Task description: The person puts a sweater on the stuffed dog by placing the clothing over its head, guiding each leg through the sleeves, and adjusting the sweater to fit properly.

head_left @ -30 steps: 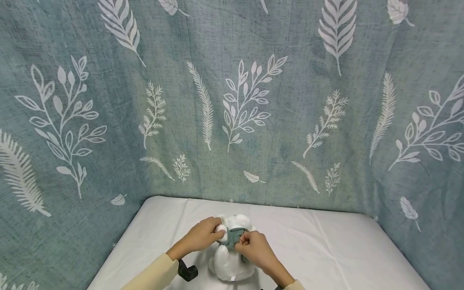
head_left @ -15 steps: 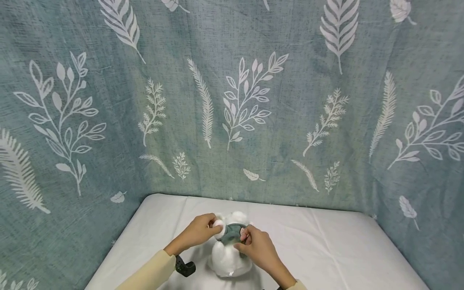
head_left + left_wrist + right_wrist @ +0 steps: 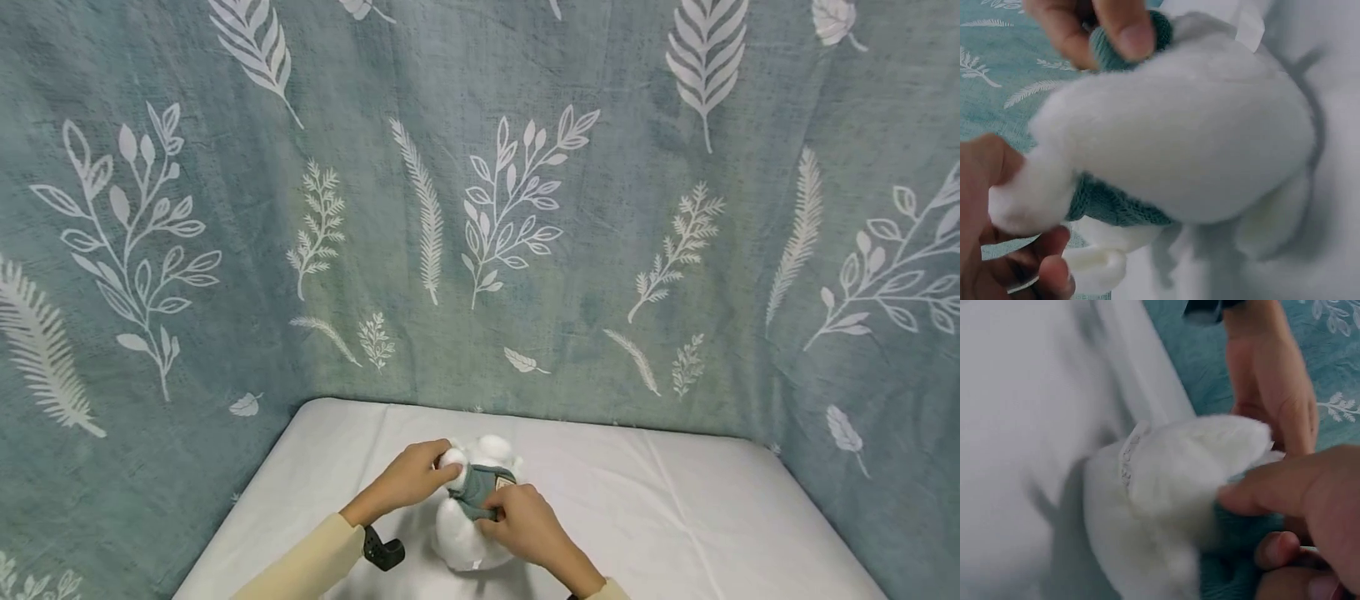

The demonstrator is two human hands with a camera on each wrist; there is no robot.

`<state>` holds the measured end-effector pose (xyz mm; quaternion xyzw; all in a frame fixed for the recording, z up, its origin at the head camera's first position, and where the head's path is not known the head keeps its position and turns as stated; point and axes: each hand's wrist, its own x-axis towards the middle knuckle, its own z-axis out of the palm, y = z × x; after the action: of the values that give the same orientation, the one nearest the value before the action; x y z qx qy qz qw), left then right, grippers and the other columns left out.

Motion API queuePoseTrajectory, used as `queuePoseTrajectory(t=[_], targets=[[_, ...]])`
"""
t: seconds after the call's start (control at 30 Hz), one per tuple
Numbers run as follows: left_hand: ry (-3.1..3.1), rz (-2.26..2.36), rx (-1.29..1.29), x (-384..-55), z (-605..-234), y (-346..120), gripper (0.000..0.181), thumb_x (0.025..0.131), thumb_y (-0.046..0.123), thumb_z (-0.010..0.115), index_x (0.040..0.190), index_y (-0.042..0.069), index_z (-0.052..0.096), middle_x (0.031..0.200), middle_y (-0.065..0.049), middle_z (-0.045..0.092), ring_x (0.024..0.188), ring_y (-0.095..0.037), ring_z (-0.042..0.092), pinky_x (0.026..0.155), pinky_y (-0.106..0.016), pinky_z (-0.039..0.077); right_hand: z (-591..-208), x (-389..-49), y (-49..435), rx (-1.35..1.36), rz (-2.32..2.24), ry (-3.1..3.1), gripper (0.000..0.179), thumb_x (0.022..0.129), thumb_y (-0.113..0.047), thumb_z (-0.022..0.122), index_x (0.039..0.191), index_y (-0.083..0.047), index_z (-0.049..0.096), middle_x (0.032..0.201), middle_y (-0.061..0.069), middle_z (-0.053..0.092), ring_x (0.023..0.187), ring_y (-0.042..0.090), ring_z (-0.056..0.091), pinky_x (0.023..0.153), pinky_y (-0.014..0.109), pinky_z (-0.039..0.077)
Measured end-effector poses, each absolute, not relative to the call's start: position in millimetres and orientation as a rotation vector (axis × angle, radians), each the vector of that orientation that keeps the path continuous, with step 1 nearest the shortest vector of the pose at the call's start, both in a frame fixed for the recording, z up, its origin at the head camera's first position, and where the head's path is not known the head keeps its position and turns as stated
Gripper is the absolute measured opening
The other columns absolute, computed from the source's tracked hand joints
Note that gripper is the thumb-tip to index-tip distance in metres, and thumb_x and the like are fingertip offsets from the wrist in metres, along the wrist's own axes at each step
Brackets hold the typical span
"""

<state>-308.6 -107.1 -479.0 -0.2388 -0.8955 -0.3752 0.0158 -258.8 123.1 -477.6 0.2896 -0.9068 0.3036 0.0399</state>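
A white plush toy [image 3: 459, 542] stands on the table, its back part toward me. A teal knitted garment [image 3: 480, 482] with a small pale patch lies around it. My left hand [image 3: 411, 477] grips a rounded white part of the toy at its upper left; in the left wrist view thumb and fingers close around that fluffy part [image 3: 1032, 197]. My right hand [image 3: 528, 525] pinches the knit edge on the toy's right side. In the right wrist view, the right thumb presses the knit [image 3: 1229, 578] beside a white sewn-in tag [image 3: 1127, 459]. The toy's front is hidden.
White cloth covers the table [image 3: 637, 508]. Teal leaf-print fabric [image 3: 570, 350] hangs behind it and along both sides. A black device [image 3: 384, 552] is worn at the left wrist.
My right hand has shifted its pinch along the garment, moving down and slightly left from the patch, which now shows. The knit sits lower over the back. My left hand keeps its grip.
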Motion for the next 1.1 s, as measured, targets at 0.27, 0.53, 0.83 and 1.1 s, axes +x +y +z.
queuePoseTrajectory(t=[0.27,0.53,0.83,1.1], targets=[[-2.799,-1.253,-0.542,-315.2,-481.3,-113.7,0.02,0.101,0.024,0.059,0.084,0.016,0.056,0.069,0.004,0.046,0.061,-0.011,0.043,0.057,-0.029,0.036,-471.8,-258.6,123.0,1.018,0.915,-2.843,0.019,0.083,-0.01,0.081,0.066,-0.016,0.073,0.048,-0.02,0.036,0.044,-0.003,0.029,0.045,0.017,0.025],[-2.819,-1.245,-0.655,-311.8,-482.1,-116.6,0.019,0.098,0.031,0.063,0.086,0.016,0.059,0.075,0.003,0.054,0.063,-0.012,0.047,0.056,-0.03,0.039,-459.7,-263.0,119.4,0.953,1.068,-2.866,0.028,0.1,-0.033,0.069,0.078,-0.016,0.074,0.053,-0.012,0.04,0.049,0.002,0.034,0.049,0.022,0.032],[-2.802,-1.225,-0.809,-308.3,-479.3,-113.6,0.008,0.093,0.026,0.067,0.094,0.018,0.068,0.084,0.001,0.057,0.069,-0.011,0.051,0.059,-0.028,0.045,-457.6,-284.9,100.5,0.736,0.718,-2.737,0.013,0.096,-0.016,0.074,0.106,-0.015,0.082,0.068,-0.007,0.067,0.046,0.001,0.041,0.043,0.022,0.035],[-2.755,-1.088,-0.873,-302.5,-478.4,-109.1,0.008,0.09,0.025,0.07,0.092,0.019,0.065,0.083,0.006,0.056,0.071,-0.007,0.052,0.061,-0.025,0.046,-464.2,-294.4,97.1,0.615,0.529,-2.833,0.02,0.1,-0.023,0.067,0.114,-0.02,0.081,0.076,-0.001,0.071,0.051,0.01,0.05,0.044,0.03,0.039]])
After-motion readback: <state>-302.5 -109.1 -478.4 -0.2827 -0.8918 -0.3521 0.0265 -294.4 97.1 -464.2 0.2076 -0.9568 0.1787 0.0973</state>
